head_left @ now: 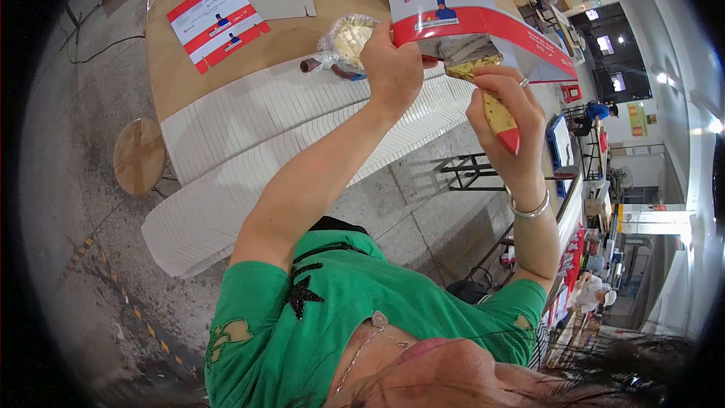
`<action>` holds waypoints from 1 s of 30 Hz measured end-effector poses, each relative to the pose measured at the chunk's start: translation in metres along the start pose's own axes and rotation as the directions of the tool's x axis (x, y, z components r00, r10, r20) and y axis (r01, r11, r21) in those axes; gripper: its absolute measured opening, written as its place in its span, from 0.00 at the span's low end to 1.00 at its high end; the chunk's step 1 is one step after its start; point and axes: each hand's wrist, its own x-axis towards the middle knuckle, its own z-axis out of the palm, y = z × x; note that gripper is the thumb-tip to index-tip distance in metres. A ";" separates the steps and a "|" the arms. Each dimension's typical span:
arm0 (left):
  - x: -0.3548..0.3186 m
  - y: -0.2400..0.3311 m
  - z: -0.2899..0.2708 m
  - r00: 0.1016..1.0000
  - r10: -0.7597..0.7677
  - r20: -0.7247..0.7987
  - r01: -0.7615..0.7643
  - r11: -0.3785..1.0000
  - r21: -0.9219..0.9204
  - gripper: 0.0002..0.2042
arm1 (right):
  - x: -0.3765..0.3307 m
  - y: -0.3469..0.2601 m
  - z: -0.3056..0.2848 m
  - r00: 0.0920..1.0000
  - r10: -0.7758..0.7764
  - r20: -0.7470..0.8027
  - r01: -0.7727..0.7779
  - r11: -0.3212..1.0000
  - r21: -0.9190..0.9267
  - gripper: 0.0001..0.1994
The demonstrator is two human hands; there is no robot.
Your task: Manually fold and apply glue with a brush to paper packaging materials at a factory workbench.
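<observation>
My right hand [513, 117] is closed around a scraper [500, 121] with a speckled yellow handle and a red end. Its broad grey blade lies against a red-and-white printed cardboard sheet [453, 19]. My left hand [394, 68] grips the near left edge of that sheet, its fingers partly hidden behind it. Beside my left hand sits a plastic-lined tub [349, 41] with pale paste inside. A dark brown stick-like end [310, 65] pokes out at the tub's left.
Fanned white cardboard sheets [226, 151] overhang the table's near edge. Flat printed cartons [219, 23] lie on the brown tabletop [181, 91]. A round taped stool [140, 156] stands at left. Other people [593, 295] are at far right, among tables and racks.
</observation>
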 end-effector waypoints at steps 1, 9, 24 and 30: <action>-0.001 0.001 0.000 1.000 -0.002 0.007 0.002 0.999 0.033 0.13 | 0.000 0.002 -0.002 1.000 0.013 0.004 -0.013 1.000 0.010 0.09; 0.002 0.000 -0.003 0.999 -0.002 0.033 0.000 0.998 0.068 0.12 | 0.001 0.002 -0.003 0.998 0.024 0.055 -0.023 1.000 -0.015 0.08; 0.005 -0.002 -0.004 1.000 -0.018 0.006 0.018 0.999 0.030 0.15 | 0.002 0.003 0.002 0.999 0.051 -0.012 -0.051 0.998 0.037 0.09; 0.007 0.000 -0.006 1.000 -0.010 0.002 0.010 0.999 0.051 0.15 | 0.000 -0.005 -0.010 0.998 0.053 -0.022 -0.053 0.999 0.013 0.08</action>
